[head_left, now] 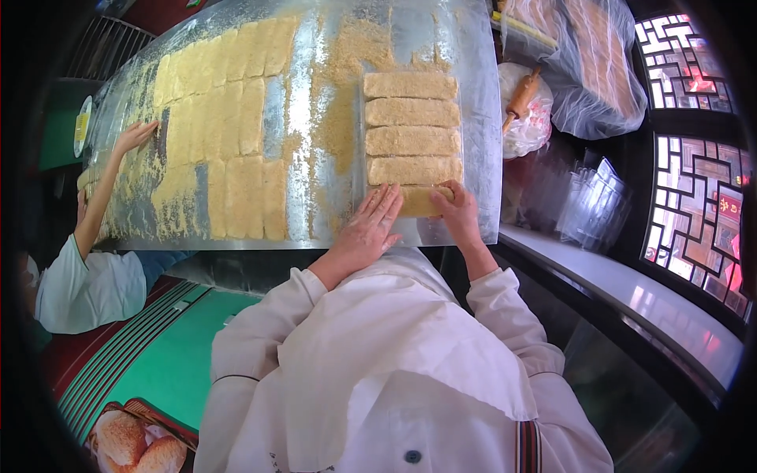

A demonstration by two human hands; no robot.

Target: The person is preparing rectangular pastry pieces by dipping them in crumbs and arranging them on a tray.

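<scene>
White apron cloth (394,355) fills the space closest to my lens, and just past it runs the near edge of the metal table (482,118). From my remote seat I see the crumb-coated strip (419,203) lying crosswise by that edge, just below four similar strips (412,142) lined up in a column. My worry is how soft it looks: if its two ends are pressed unevenly, I judge it could bend, crack or shed its coating. Pushed too hard away from the wearer, it might ride up on its lowest neighbour and spoil the even line; dragged the other way, it could slip over the near edge. Loose crumbs (339,126) underneath might also let it skid.

Left hand (373,218): flat, fingers straight and held close together, thumb out to the side, fingertips at the strip's left end. Right hand (456,209): half closed, thumb and curled fingers pinching the right end; how firmly, I cannot tell. Well off to the left, a co-worker's hand (138,135) reaches beside the rows of coated slabs (217,126), well apart from this column
</scene>
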